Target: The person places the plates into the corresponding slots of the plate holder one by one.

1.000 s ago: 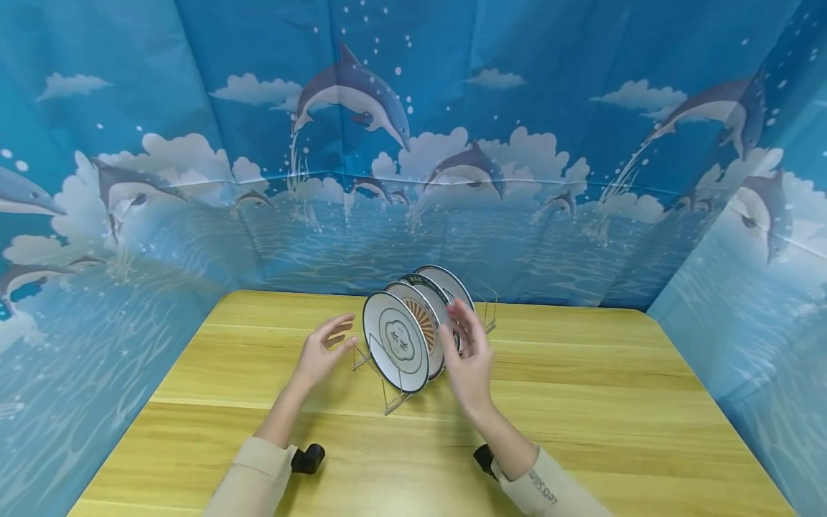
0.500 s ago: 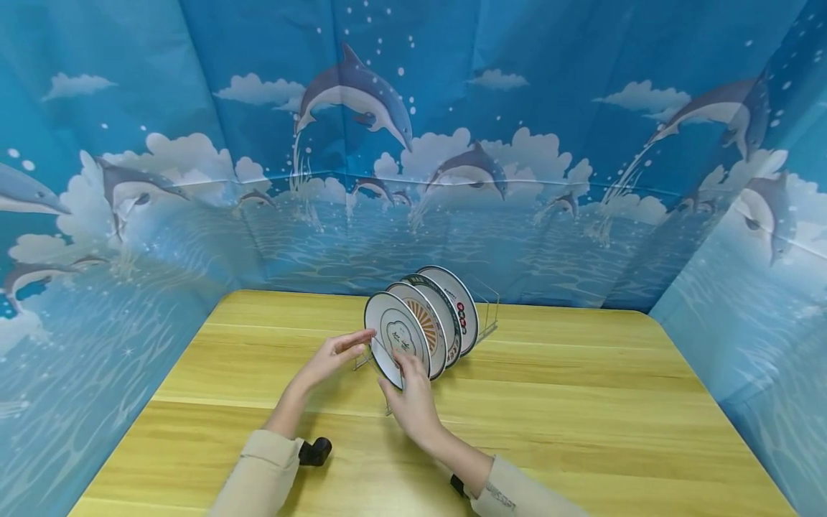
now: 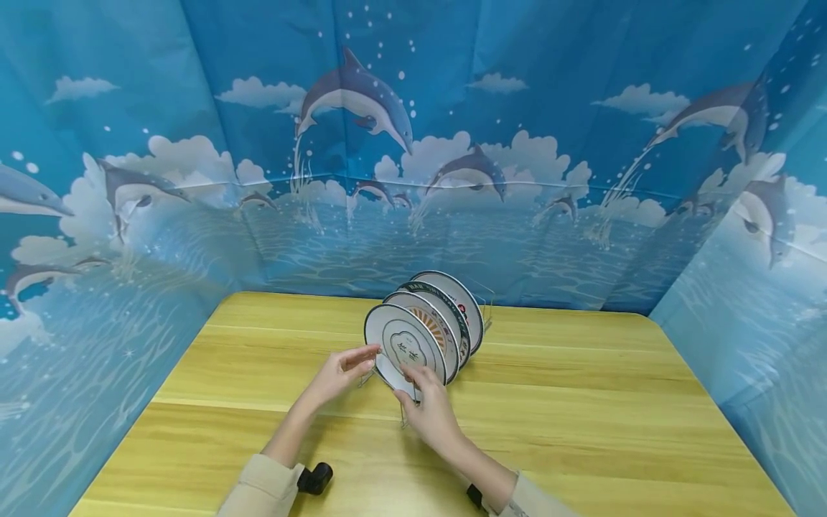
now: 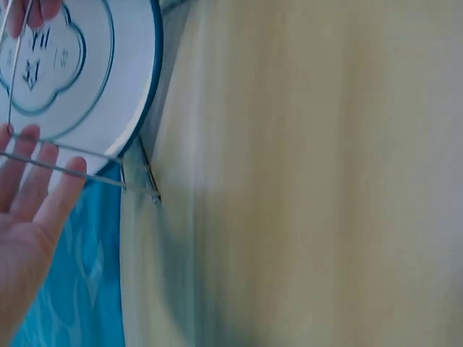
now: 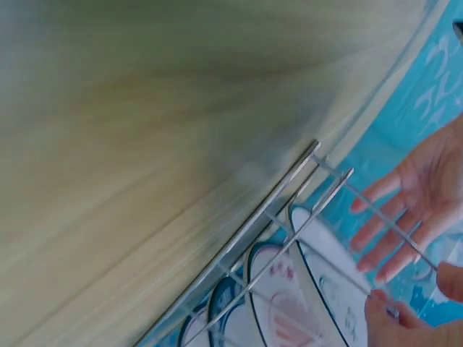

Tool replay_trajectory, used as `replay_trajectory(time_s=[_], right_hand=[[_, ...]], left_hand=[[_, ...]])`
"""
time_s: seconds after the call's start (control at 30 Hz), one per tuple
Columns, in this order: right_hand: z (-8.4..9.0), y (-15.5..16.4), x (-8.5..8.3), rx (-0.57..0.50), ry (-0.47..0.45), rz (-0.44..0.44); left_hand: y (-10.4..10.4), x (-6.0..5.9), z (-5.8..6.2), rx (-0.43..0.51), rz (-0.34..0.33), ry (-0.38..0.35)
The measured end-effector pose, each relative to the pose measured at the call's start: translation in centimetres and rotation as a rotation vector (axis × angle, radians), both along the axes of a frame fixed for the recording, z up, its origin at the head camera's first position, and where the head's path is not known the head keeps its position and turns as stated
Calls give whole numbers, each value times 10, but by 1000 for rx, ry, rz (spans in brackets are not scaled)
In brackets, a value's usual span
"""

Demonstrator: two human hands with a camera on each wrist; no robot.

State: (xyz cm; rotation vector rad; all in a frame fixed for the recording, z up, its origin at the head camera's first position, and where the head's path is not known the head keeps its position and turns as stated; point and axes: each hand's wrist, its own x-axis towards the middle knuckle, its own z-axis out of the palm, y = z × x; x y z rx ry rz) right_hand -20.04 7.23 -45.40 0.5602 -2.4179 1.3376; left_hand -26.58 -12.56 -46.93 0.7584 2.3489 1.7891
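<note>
A thin wire plate rack [image 5: 249,218] stands on the table, holding several plates on edge in a row. The front plate [image 3: 403,341] is white with a dark rim and a flower-shaped outline. Behind it are a plate with an orange sunburst [image 3: 429,323], one with a dark lettered band [image 3: 423,289] and a white plate with red marks [image 3: 472,316]. My right hand [image 3: 436,420] pinches the rack's near end wire between thumb and fingers. My left hand [image 3: 336,377] holds the wire at the left corner, its longer fingers stretched out behind it in the left wrist view.
The yellow wood-grain table [image 3: 581,402] spreads out on both sides of the rack. A blue curtain printed with dolphins [image 3: 530,230] surrounds its back and sides. A black wrist camera [image 3: 315,478] sits at the left sleeve.
My right hand has come from the plates' right side to the rack's near end, and my left hand has closed in on it. The rack and plates have shifted slightly right and nearer.
</note>
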Motion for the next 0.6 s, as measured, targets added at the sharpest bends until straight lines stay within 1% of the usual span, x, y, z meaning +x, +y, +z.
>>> replay_trajectory(time_s=[0.07, 0.17, 0.2, 0.23, 0.3, 0.37, 0.43, 0.47, 0.53, 0.6], right_hand=[[0, 10, 4, -8, -27, 21], [1, 25, 9, -47, -82, 55], [2, 29, 12, -59, -103, 60], [2, 34, 13, -76, -120, 82], [2, 45, 14, -103, -156, 123], [1, 59, 13, -102, -161, 170], [-2, 74, 9, -100, -161, 238], [-3, 80, 8, -91, -159, 260], [-5, 93, 5, -92, -153, 304], [-6, 104, 3, -104, -172, 335]], left_hand=[[8, 10, 1, 1, 39, 13], [22, 29, 13, 7, 106, -24], [27, 36, 17, 13, 120, -26], [32, 41, 19, 29, 139, -34], [41, 49, 18, 70, 171, -55], [49, 54, 15, 114, 192, -57], [57, 58, 12, 155, 214, -64], [62, 61, 12, 160, 223, -65], [71, 68, 19, 167, 238, -62], [79, 72, 21, 166, 249, -38]])
